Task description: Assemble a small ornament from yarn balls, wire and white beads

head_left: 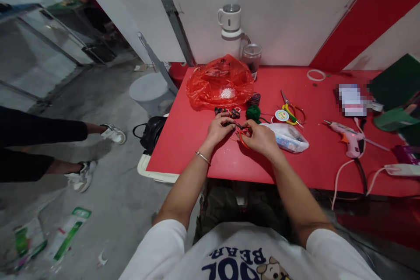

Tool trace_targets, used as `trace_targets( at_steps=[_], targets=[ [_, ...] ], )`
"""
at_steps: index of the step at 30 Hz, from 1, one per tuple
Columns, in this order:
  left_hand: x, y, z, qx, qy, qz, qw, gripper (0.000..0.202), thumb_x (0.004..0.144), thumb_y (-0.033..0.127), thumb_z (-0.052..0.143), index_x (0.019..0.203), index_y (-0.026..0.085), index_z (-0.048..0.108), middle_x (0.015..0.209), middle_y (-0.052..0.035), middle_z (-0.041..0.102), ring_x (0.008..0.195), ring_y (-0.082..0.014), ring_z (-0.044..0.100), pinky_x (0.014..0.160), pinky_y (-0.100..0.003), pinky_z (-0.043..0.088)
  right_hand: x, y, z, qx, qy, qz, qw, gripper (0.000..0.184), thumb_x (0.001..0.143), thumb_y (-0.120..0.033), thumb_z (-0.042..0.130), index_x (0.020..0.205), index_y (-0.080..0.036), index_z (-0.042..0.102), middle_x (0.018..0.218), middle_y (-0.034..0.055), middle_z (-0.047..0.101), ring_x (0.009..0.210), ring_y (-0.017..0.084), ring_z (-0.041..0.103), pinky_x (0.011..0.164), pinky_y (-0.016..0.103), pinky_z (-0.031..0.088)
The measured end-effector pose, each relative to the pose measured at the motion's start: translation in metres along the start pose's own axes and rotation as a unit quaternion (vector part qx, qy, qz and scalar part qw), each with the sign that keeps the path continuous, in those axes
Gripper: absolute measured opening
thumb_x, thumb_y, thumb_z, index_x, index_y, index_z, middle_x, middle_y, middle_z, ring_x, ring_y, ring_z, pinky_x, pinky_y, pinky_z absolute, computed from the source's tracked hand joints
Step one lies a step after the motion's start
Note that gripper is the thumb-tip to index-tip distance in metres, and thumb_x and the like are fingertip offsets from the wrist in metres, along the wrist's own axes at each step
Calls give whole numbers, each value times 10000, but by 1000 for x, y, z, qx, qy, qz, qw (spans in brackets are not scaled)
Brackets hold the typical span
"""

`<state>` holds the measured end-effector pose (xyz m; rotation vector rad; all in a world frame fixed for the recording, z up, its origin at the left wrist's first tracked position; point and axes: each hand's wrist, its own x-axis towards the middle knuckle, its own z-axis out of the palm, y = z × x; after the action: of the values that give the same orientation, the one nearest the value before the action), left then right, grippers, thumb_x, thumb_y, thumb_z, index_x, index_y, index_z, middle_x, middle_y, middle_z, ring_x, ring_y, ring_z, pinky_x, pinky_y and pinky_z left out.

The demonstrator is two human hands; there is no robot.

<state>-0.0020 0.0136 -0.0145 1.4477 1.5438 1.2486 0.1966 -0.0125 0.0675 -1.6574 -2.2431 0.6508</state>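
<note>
Over the red table (183,153), my left hand (219,131) is closed, thumb and fingers pinched on a small dark piece too small to name. My right hand (261,138) grips small scissors with orange-red handles (243,139), and their dark blades point left toward my left fingertips. Just beyond the hands lie small dark beaded pieces with coloured dots (226,112) and a ball of green yarn (253,113). Touching or close to my right hand is a white plastic bag (292,138) with something blue inside.
A red plastic bag (205,85) holds a pack of white beads (227,92); a jar (252,54) stands behind. To the right are yellow-and-red-handled tools (288,111), a round labelled spool (281,115), a pink glue gun (351,140) and cables. Another person's legs (42,129) show left.
</note>
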Motion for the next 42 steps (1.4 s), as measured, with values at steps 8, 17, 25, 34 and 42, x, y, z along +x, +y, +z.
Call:
trace_targets(
  at_steps=[8,17,25,34,42],
  targets=[
    [-3,7,-8,5,-30,31,999,261,692,150,855,948,193,829,1327,-143,652,1311,-299,638,1120,-448,527,-30,5,-1,91,91,-28,991,333,895,-374,651,1210,-270,691,927,16,776,784,209,677,671,297,385],
    [-45,30,-21,190,-7,47,981,452,796,162,755,1244,211,787,1586,-145,543,1341,-326,646,1134,-455,545,-71,18,-7,175,148,-53,972,379,868,-386,663,1216,-238,686,924,30,759,790,204,689,727,318,477],
    [-86,55,-46,349,79,-12,934,261,957,262,618,1103,193,823,1236,-126,727,1031,-264,727,938,-380,566,-79,27,7,164,133,-53,976,373,897,-409,646,1215,-234,732,1002,65,807,902,247,736,768,348,521],
    [-69,37,-43,272,114,101,950,257,835,245,748,1084,212,807,1402,-162,674,1336,-366,560,1153,-516,437,-100,13,5,97,130,-51,985,385,877,-432,694,1213,-249,731,1083,51,815,983,251,749,773,341,511],
    [-59,30,-31,233,46,55,970,378,800,158,715,1157,229,818,918,-118,807,969,-311,734,1070,-504,474,-94,9,3,118,157,-66,978,406,914,-366,595,1268,-207,713,1068,64,801,877,220,718,801,348,526]
  ],
)
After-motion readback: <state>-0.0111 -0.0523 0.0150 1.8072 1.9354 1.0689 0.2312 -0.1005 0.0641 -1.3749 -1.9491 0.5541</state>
